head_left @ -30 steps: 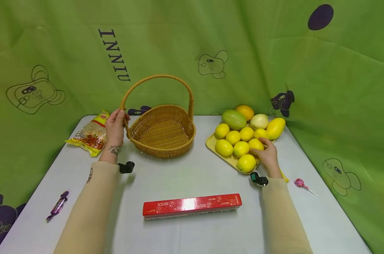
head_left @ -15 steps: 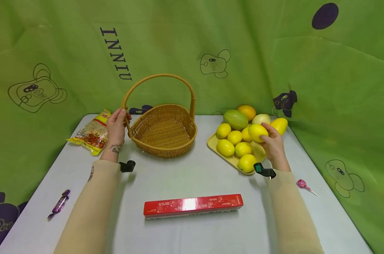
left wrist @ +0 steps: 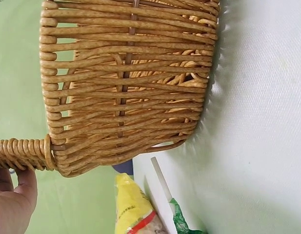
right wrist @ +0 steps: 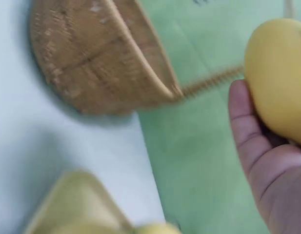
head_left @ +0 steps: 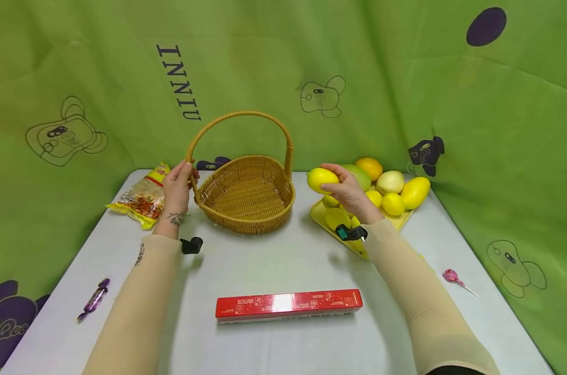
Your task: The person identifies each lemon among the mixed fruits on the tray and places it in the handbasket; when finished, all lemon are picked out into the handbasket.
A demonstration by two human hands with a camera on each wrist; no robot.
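Note:
My left hand (head_left: 176,188) grips the lower left part of the arched handle of a wicker basket (head_left: 246,225), which holds nothing. In the left wrist view, the basket's woven side (left wrist: 126,87) fills much of the frame, with my fingers on the handle at the left edge. Raised off the table, a yellow lemon (head_left: 322,180) is pinched between the thumb and fingers of my right hand (head_left: 351,195), to the right of the basket. Beneath that hand lies a pale yellow tray (head_left: 317,212) of fruit, partly hidden by my wrist and sleeve.
Around the tray are several more lemons (head_left: 393,204), a green mango (head_left: 360,177), an orange fruit (head_left: 369,169), a pale round fruit (head_left: 390,182) and a yellow mango (head_left: 415,192). A food bag (head_left: 142,200), purple candy (head_left: 94,300), red box (head_left: 288,307) and pink lollipop (head_left: 451,276) lie about.
My right hand has picked the lemon off the tray, lifted it and carried it left towards the basket. The left hand keeps its hold on the handle.

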